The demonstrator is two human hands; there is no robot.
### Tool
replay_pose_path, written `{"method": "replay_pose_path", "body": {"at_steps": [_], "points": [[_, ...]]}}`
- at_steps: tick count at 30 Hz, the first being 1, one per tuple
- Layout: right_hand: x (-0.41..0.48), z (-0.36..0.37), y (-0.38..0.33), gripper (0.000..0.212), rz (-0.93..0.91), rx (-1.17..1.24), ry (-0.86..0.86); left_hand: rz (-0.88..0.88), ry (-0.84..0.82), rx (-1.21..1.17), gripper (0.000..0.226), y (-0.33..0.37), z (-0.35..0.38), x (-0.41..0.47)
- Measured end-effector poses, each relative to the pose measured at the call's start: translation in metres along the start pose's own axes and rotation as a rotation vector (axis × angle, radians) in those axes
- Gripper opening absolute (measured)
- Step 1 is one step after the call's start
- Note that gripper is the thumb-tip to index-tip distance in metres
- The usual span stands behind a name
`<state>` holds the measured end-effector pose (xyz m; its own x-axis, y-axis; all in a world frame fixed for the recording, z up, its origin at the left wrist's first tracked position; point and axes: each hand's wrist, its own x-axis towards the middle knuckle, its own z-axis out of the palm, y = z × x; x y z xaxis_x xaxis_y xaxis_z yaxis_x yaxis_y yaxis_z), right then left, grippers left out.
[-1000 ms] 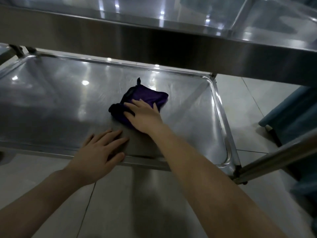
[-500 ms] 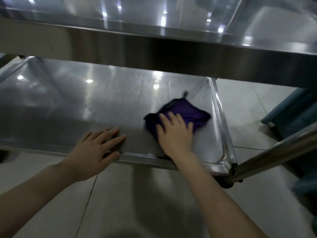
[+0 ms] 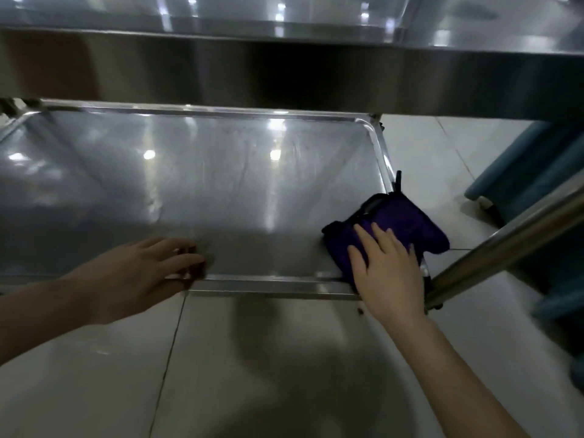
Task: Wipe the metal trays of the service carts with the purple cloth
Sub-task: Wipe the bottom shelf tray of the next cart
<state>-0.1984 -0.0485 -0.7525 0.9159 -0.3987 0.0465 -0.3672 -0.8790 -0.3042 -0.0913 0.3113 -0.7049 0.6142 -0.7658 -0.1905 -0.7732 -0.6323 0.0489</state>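
The lower metal tray (image 3: pixel 221 184) of the service cart fills the middle of the head view, shiny and bare. The folded purple cloth (image 3: pixel 407 222) lies over the tray's near right corner, partly hanging past the right rim. My right hand (image 3: pixel 388 267) presses flat on the cloth with straight fingers. My left hand (image 3: pixel 142 273) rests on the tray's front rim at the left, fingers spread and blurred.
The upper tray's steel edge (image 3: pixel 284 71) overhangs the back of the lower tray. A steel cart handle bar (image 3: pixel 505 245) slants across at the right. Blue furniture (image 3: pixel 531 165) stands on the tiled floor (image 3: pixel 252 374) beyond it.
My right hand has slid the cloth from the tray's middle to its near right corner, over the rim. My left hand has stayed on the front rim.
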Motion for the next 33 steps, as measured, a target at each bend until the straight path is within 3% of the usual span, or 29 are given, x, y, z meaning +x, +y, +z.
{"method": "replay_pose_path", "body": {"at_steps": [3,8,11,13,18,20,22,24,29,33], "points": [[-0.013,0.016,-0.047,0.050,0.085,-0.062,0.014,0.021,0.005,0.038,0.073,-0.007,0.002,0.013],[-0.014,0.046,-0.156,0.051,-0.249,0.011,-0.125,0.019,-0.108,0.268,0.072,-0.032,-0.003,0.028],[-0.008,0.041,-0.151,0.049,-0.310,0.014,-0.160,-0.042,-0.115,0.278,0.065,-0.050,-0.007,0.023],[-0.009,0.032,-0.119,0.049,-0.228,0.002,-0.099,-0.026,-0.088,0.279,0.061,-0.060,-0.006,0.013],[-0.007,-0.004,-0.023,0.050,0.210,-0.072,-0.004,0.039,-0.110,0.276,0.044,-0.081,0.002,-0.009],[-0.004,-0.002,-0.024,0.051,0.326,-0.104,0.019,-0.114,-0.074,0.141,0.051,-0.089,0.000,-0.015],[0.001,0.009,-0.054,0.052,0.378,-0.090,0.008,-0.157,0.009,0.040,0.058,-0.096,0.001,-0.016],[0.004,0.026,-0.100,0.052,0.282,-0.088,-0.034,-0.175,0.027,0.011,0.059,-0.106,0.005,-0.016],[-0.006,0.077,-0.240,0.051,-0.249,-0.067,-0.130,-0.303,0.018,-0.071,0.061,-0.112,0.014,-0.010],[0.002,0.078,-0.246,0.051,-0.333,-0.032,-0.169,-0.319,-0.024,-0.034,0.063,-0.111,0.019,-0.013]]}}
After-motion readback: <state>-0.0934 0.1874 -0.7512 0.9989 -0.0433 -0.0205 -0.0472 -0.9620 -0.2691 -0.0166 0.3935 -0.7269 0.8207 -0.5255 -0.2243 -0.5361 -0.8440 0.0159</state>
